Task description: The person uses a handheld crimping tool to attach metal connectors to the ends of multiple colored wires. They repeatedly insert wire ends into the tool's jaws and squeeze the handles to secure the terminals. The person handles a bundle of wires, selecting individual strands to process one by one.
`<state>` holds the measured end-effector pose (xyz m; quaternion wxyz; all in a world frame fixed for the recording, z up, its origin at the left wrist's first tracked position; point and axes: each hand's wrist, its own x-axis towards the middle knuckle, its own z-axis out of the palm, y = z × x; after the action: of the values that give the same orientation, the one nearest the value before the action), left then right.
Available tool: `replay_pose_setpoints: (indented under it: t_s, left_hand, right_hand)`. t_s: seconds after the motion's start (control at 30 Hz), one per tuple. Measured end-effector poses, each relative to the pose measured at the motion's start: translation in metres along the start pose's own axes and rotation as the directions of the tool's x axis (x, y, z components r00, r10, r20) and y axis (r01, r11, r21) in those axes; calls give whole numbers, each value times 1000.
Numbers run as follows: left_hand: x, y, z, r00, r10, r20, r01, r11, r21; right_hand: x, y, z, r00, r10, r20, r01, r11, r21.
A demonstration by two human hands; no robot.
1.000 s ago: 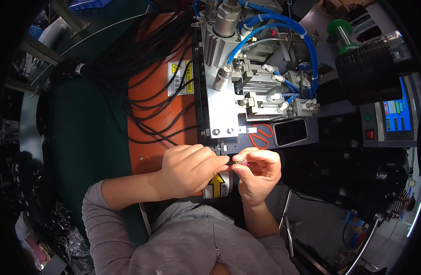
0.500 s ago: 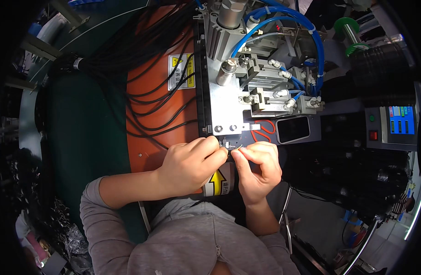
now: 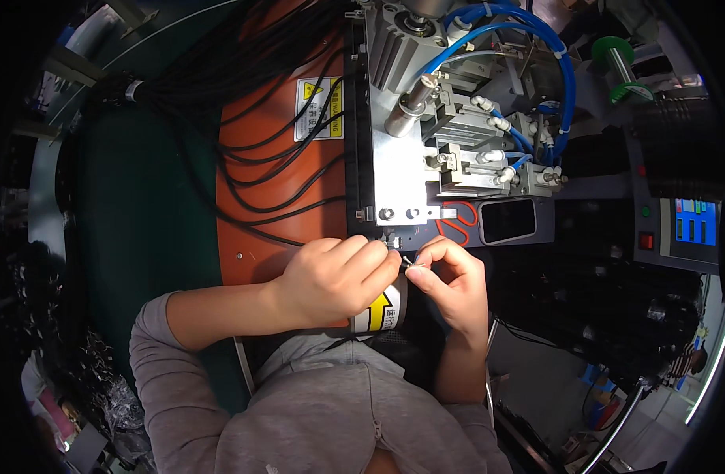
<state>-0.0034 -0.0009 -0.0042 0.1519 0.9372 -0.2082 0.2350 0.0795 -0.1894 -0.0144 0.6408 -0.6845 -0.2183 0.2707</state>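
My left hand [image 3: 335,276] is closed just below the metal fixture, its fingers curled together. A black cable [image 3: 276,238] runs from the left up to this hand, and its end seems to lie inside the fingers. A short thin wire end [image 3: 408,262] shows between the two hands. My right hand [image 3: 457,288] pinches it between thumb and forefinger. Above the fingertips sits a small metal connector-like piece [image 3: 393,243] at the near edge of the machine's silver plate [image 3: 398,178]. What lies within the left fingers is mostly hidden.
Pneumatic cylinders [image 3: 473,174] with blue air hoses [image 3: 568,87] stand behind my hands. Beside them lie a phone [image 3: 508,220] and red-handled scissors or pliers [image 3: 460,225]. Several black cables cross an orange surface [image 3: 256,182] on the left. A control screen [image 3: 696,221] is at the right.
My right hand has turned slightly and shifted a little right, and the wire end between the hands sits lower. The whole view has moved slightly; both hands stay closed.
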Motion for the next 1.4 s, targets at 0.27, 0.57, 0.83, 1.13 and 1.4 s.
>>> replay_pose_setpoints:
  t_s: [0.27, 0.57, 0.83, 1.13, 1.4]
  left_hand:
    - [-2, 5, 8, 999, 24, -36, -22, 999, 46]
    - [-4, 9, 6, 990, -75, 122, 56, 987, 150]
    - [0, 9, 6, 991, -95, 97, 80, 986, 148]
    - [2, 15, -1, 976, -127, 177, 98, 981, 167]
    - [5, 6, 6, 992, -85, 94, 75, 991, 107]
  right_hand:
    - [2, 6, 3, 984, -134, -121, 107, 972, -207]
    - [7, 7, 26, 932, -346, -111, 186, 716, -672]
    - [12, 23, 27, 882, -433, -188, 260, 778, -573]
    - [12, 8, 23, 927, -358, -116, 229, 781, -581]
    - [12, 42, 25, 950, -161, -266, 113, 976, -187]
